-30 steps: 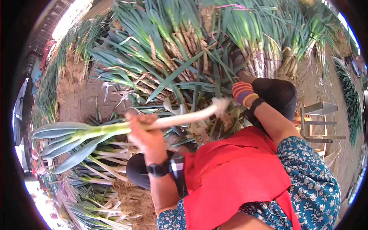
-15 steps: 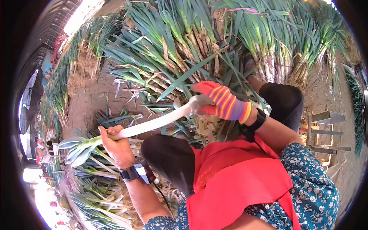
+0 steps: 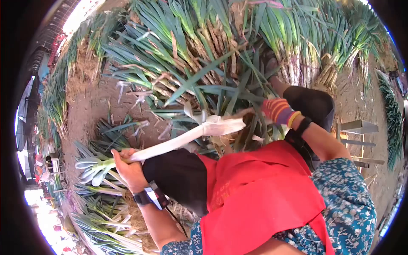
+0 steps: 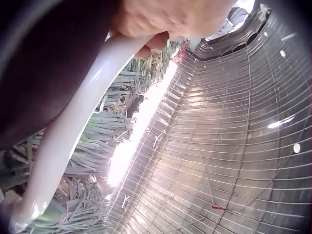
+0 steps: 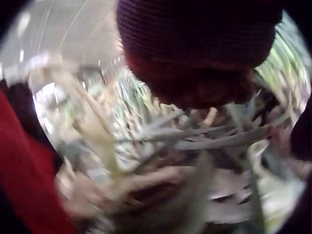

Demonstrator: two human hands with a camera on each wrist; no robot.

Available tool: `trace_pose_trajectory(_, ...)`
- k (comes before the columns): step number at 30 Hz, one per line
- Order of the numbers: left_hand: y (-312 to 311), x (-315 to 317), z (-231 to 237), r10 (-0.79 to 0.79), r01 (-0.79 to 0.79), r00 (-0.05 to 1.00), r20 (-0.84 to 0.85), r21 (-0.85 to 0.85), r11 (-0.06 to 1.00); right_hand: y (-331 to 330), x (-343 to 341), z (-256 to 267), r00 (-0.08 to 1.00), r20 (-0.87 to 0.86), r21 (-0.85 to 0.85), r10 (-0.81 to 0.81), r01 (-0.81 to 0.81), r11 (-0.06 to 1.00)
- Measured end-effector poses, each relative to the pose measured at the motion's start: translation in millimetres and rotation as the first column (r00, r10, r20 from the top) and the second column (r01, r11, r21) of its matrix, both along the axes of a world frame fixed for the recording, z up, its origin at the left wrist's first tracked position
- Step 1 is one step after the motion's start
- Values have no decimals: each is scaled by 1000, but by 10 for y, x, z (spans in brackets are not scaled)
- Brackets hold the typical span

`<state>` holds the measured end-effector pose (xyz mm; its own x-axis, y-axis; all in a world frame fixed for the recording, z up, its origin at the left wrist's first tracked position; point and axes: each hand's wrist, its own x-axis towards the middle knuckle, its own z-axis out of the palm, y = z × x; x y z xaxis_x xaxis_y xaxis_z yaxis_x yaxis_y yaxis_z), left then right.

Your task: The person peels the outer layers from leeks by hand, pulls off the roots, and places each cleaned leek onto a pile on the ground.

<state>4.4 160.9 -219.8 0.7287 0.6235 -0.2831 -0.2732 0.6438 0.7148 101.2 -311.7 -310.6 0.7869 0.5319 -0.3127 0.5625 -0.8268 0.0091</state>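
Observation:
In the head view my bare left hand (image 3: 129, 170) grips a large green onion (image 3: 174, 146) low on its shaft. Its green leaves (image 3: 94, 166) stick out beyond the hand to the left. The white shaft slants up to the right across the dark trouser knee, and its pale base end (image 3: 227, 126) is free. My right hand (image 3: 278, 112), in a striped knit glove, is beyond that end with its fingers curled. A thin brownish strip of outer skin (image 3: 242, 113) runs from near the base to those fingers. In the left wrist view the white shaft (image 4: 73, 126) passes down from the palm.
Bundles of green onions (image 3: 204, 38) stand ahead, and more (image 3: 293, 46) at the right. Loose onions with roots (image 3: 110, 229) are piled at the lower left. Scattered leaves and peelings lie before the knees. A metal stool (image 3: 359, 127) stands at the right.
The left hand has carried the onion down and left. The right hand came to its root end half a second ago, then pulled away right, and the base shows bare and pale.

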Motion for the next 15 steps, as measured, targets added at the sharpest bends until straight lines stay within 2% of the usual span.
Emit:
trace_pose_trajectory(1, -106, -31, 114, -17, 17, 999, -30, -10, 1000, -16, -76, 34, 994, -32, 468, -109, 111, 877)
trace_pose_trajectory(2, -166, -26, 184, -32, 31, 999, -38, -21, 999, -33, -78, 128, 976, -92, 822, -199, 188, 538)
trace_pose_trajectory(4, -134, -5, 124, 17, -19, 999, -37, -36, 999, 340, -94, 557, 997, -62, 884, -53, 80, 460)
trace_pose_trajectory(6, -142, 9, 112, 14, -13, 1000, 23, -49, 999, 669, -82, 659, 997, -27, 954, 71, 5, 300)
trace_pose_trajectory(8, -197, 37, 132, 2, -1, 999, 40, -26, 1000, 919, -108, 607, 973, -176, 972, 150, 147, 182)
trace_pose_trajectory(9, -239, 63, 153, 40, -40, 999, 26, -1, 999, 1031, -128, 570, 959, -244, 959, 142, 217, 180)
trace_pose_trajectory(10, -279, 79, 166, 82, -82, 997, 8, 24, 996, 1105, -87, 524, 958, -247, 958, 143, 219, 185)
trace_pose_trajectory(12, -345, 97, 215, 87, -87, 996, -13, 52, 995, 1240, -6, 432, 992, 124, 895, 19, -121, 429)
trace_pose_trajectory(13, -352, 97, 240, 88, -86, 996, -21, 82, 993, 1292, 47, 414, 928, 372, 830, 6, -336, 445)
trace_pose_trajectory(14, -346, 96, 249, 89, -87, 996, -22, 80, 993, 1322, 51, 407, 928, 372, 829, 8, -336, 446)
trace_pose_trajectory(15, -341, 96, 251, 71, -70, 997, -2, 72, 995, 1343, 52, 400, 965, 257, 821, -39, -197, 537)
